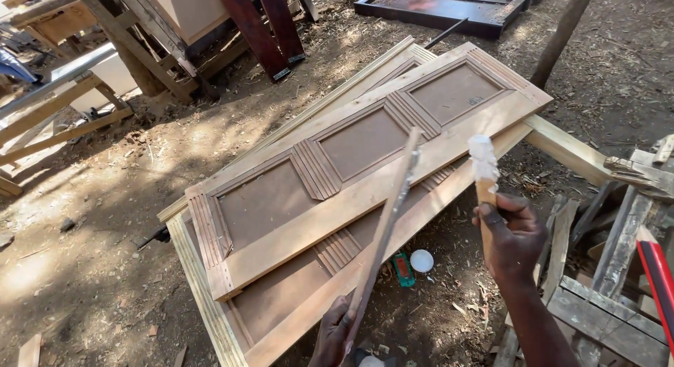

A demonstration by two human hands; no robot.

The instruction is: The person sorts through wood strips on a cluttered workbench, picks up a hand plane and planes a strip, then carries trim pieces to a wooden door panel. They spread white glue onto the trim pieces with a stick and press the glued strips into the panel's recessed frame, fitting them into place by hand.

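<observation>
This was an open-air carpentry yard. Bare earth strewn with sawdust and wood shavings point(126, 198) served as the floor, in patchy sunlight. Two unfinished panelled wooden doors point(365, 163) lay stacked, the upper one across the lower. Rough timber frames and planks point(63, 121) stood at the left, a dark stained door frame point(442, 9) lay flat beyond, and weathered offcuts point(604, 283) were piled at the right.

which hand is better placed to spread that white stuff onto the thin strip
Right, most likely. The right hand already grips the stick, whose white-coated tip is raised beside the thin wooden strip. The left hand is busy holding that strip's lower end.
</observation>
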